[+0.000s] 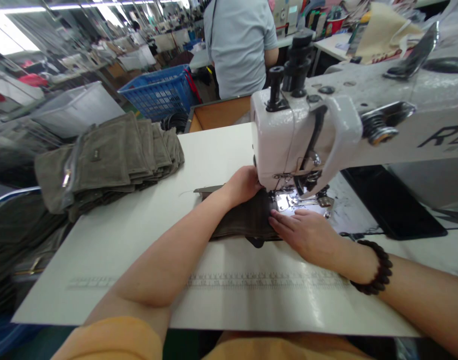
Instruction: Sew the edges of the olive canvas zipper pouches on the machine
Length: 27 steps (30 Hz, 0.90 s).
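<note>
The sewing machine, its lettering cut off at right, hides part of the left hand. The left forearm covers ruler marks near the worktop's front edge. The fabric stack's label is illegibly small.

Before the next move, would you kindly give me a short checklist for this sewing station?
1. Left-hand grip at the dark fabric: ok, though its fingertips are hidden.
2. Right-hand grip laid flat by the fabric's right edge: ok.
3. Fingers clear of the needle: cannot tell, needle not discernible.
4. Olive stack apart from that fabric: ok.
5. Black flat device apart from that fabric: ok.
</note>
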Each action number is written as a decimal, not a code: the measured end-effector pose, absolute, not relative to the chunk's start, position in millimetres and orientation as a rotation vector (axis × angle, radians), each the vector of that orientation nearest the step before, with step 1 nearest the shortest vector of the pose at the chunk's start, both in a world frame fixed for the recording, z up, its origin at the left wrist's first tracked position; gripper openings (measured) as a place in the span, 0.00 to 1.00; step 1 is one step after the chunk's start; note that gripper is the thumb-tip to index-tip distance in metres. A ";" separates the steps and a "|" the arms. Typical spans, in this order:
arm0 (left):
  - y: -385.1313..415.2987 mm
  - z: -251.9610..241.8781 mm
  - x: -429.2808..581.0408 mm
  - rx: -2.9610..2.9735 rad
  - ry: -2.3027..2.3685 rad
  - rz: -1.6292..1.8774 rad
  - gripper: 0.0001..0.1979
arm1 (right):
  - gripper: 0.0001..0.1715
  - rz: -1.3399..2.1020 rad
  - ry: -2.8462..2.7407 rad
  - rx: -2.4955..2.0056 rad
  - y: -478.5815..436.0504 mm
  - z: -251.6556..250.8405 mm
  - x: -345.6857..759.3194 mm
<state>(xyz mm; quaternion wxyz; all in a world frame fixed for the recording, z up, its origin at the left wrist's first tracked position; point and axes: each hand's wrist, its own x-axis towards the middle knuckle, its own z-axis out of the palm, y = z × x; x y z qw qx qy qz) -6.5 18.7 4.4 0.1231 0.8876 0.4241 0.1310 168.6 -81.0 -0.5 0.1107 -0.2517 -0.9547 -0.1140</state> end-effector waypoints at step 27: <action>-66.6 5.2 -23.9 2.413 0.884 0.611 0.08 | 0.11 -0.300 -2.702 -0.931 -59.5 11.1 199.0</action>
